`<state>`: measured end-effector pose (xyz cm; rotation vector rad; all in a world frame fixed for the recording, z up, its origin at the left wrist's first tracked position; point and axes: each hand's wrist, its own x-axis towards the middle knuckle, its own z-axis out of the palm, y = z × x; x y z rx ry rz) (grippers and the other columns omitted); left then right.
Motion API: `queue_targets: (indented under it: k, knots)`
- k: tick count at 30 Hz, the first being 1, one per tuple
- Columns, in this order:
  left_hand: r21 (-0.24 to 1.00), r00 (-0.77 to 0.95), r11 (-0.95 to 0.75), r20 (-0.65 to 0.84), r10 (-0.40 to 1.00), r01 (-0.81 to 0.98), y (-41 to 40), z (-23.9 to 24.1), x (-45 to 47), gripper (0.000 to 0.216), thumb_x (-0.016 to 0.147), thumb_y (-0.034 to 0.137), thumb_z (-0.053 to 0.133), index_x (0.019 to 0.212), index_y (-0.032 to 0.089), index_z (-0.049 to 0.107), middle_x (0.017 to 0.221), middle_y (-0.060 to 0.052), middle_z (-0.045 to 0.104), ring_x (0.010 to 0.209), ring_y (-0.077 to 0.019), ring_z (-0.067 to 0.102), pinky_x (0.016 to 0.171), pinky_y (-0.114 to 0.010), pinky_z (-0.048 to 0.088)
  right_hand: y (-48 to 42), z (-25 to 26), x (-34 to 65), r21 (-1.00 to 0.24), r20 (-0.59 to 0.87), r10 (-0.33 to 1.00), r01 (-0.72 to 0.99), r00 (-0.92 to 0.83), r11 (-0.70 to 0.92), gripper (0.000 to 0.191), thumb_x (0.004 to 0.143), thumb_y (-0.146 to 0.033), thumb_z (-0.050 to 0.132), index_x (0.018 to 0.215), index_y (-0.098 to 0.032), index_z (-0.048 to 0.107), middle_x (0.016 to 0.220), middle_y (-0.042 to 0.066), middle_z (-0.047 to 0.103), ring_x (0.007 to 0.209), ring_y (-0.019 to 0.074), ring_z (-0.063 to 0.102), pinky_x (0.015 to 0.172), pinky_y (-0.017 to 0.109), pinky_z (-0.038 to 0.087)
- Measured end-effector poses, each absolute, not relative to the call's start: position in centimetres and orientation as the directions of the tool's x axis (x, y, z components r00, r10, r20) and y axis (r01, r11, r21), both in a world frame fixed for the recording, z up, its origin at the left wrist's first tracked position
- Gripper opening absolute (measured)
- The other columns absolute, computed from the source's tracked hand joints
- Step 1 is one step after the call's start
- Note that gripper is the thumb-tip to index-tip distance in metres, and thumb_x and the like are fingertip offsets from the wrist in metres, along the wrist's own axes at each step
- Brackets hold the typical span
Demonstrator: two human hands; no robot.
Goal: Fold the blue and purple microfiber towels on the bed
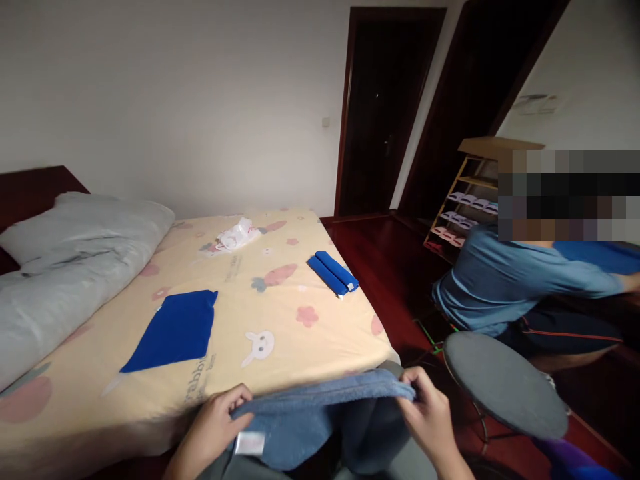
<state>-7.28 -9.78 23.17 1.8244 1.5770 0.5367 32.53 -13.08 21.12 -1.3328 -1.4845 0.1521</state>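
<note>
A grey-blue towel (320, 400) is stretched between my two hands above my lap, in front of the bed's near edge. My left hand (220, 420) is closed on its left end, close to a white label. The right end is pinched in my right hand (427, 407). Beyond them, on the bed, a flat blue cloth (175, 330) lies spread out at the left. Two folded blue cloths (333, 273) rest side by side near the bed's right edge.
The bed (280, 313) has a patterned yellow sheet, a grey quilt (90, 247) and a white plastic bag (239, 235). At my right are a round stool (505, 383) and a seated person (520, 280) in a blue shirt. A slipper rack (463, 193) stands behind.
</note>
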Motion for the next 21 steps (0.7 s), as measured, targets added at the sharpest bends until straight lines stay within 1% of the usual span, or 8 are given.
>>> queue_targets:
  k: [2,4,7,9,12,15,17,21]
  knots:
    - [0.631,0.132,-0.085,-0.027,0.991,0.771,-9.2,23.5,-9.5,0.017,0.073,0.036,0.061,0.085,0.028,0.070,0.081,0.001,0.073,0.074,-0.0207,0.066,0.068,-0.025,0.051,-12.9,21.6,34.2,-0.656,0.596,0.780,0.674,0.188,0.339,0.011,0.079,-0.023,0.055,0.073,-0.024,0.046,0.063,-0.005,0.051,0.052,0.0109,0.049,0.051,0.019,0.041]
    - [0.526,0.074,-0.126,0.119,0.990,0.841,-8.7,24.2,-11.1,0.023,0.072,0.040,0.062,0.091,0.032,0.071,0.095,0.001,0.076,0.085,-0.0242,0.070,0.074,-0.027,0.053,-12.8,22.1,35.4,-0.630,0.567,0.813,0.706,0.135,0.322,0.012,0.080,-0.024,0.055,0.073,-0.025,0.046,0.064,-0.004,0.053,0.055,0.0116,0.051,0.054,0.019,0.042]
    - [0.369,0.067,-0.191,0.323,0.944,0.909,-8.0,25.5,-12.3,0.024,0.074,0.040,0.058,0.092,0.033,0.072,0.101,0.002,0.077,0.093,-0.0259,0.072,0.077,-0.028,0.053,-12.6,23.1,36.8,-0.590,0.509,0.859,0.749,0.056,0.301,0.008,0.079,-0.026,0.056,0.075,-0.024,0.049,0.068,-0.002,0.058,0.058,0.0124,0.053,0.057,0.020,0.043]
    - [0.305,0.099,-0.226,0.382,0.919,0.925,-7.6,26.3,-12.4,0.024,0.078,0.039,0.054,0.094,0.033,0.071,0.101,0.002,0.076,0.092,-0.0242,0.072,0.077,-0.026,0.053,-12.3,23.8,37.7,-0.563,0.486,0.872,0.781,0.049,0.270,0.004,0.076,-0.026,0.055,0.077,-0.024,0.051,0.070,-0.001,0.061,0.058,0.0127,0.054,0.058,0.020,0.043]
    - [0.252,0.131,-0.250,0.408,0.904,0.935,-7.2,27.1,-12.2,0.025,0.079,0.038,0.052,0.095,0.032,0.071,0.101,0.002,0.076,0.086,-0.0223,0.072,0.073,-0.025,0.053,-11.7,24.7,38.8,-0.538,0.477,0.875,0.815,0.083,0.216,0.007,0.071,-0.025,0.052,0.078,-0.025,0.053,0.069,-0.001,0.062,0.055,0.0128,0.053,0.056,0.021,0.042]
    - [0.249,0.163,-0.272,0.385,0.909,0.929,-6.9,27.2,-11.8,0.029,0.083,0.035,0.047,0.100,0.031,0.071,0.105,0.001,0.075,0.089,-0.0218,0.072,0.074,-0.024,0.053,-11.5,25.2,39.7,-0.526,0.469,0.874,0.835,0.127,0.162,0.008,0.069,-0.027,0.051,0.077,-0.025,0.054,0.065,-0.002,0.060,0.052,0.0130,0.052,0.054,0.022,0.041]
    - [0.281,0.163,-0.291,0.401,0.901,0.914,-6.9,27.3,-11.8,0.032,0.086,0.033,0.044,0.102,0.029,0.070,0.106,-0.001,0.075,0.094,-0.0221,0.071,0.077,-0.025,0.053,-11.4,25.4,40.3,-0.522,0.472,0.864,0.845,0.173,0.116,0.007,0.069,-0.029,0.051,0.075,-0.025,0.053,0.065,-0.002,0.061,0.053,0.0134,0.053,0.054,0.022,0.040]
    - [0.457,0.106,-0.327,0.445,0.889,0.827,-6.8,28.0,-12.4,0.029,0.086,0.039,0.046,0.096,0.025,0.070,0.097,-0.004,0.076,0.090,-0.0213,0.071,0.080,-0.025,0.055,-11.2,25.7,41.4,-0.521,0.475,0.846,0.852,0.243,0.048,0.009,0.068,-0.032,0.051,0.073,-0.025,0.053,0.063,-0.001,0.060,0.053,0.0141,0.051,0.056,0.024,0.039]
